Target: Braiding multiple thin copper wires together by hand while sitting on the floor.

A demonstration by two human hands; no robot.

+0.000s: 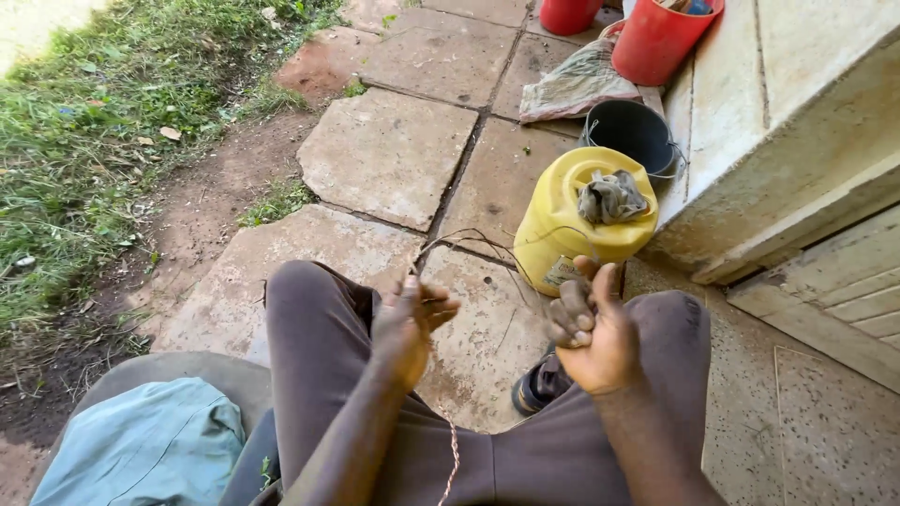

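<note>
Pinch grip, L hand (pixel 408 323): thumb and fingertips closed on thin wiry strands (pixel 469 245) that arc up and fwd from the pinch. R hand (pixel 591 333) curled shut, fingers folded in; seems to hold the other end of the fibres, but can't tell exactly what sits inside the fist. Both hands over the lap, between the knees, well apart from each other.

Twisted cord (pixel 454 459) hangs down btw the thighs, below L forearm; looks like finished twine running up toward the hands.

Handling est.: strands v. light, springy, thin — hold their curve in air, so somewhat stiff, not limp. Likely slip if held loose; best taken close to the twist point, pad-to-pad. Cord softer, flexible.

Near: dark trousers (pixel 319 328), shoe (pixel 539 384) under R knee, blue-green cloth (pixel 150 450) at L.

Mid: yellow jerrycan (pixel 562 220) w/ grey rag (pixel 609 197) on its top, on stone slabs (pixel 384 155).

Far: black bucket (pixel 633 131) behind can, red bucket (pixel 661 42), worn sack (pixel 577 84), grass (pixel 84 122) at L.
</note>
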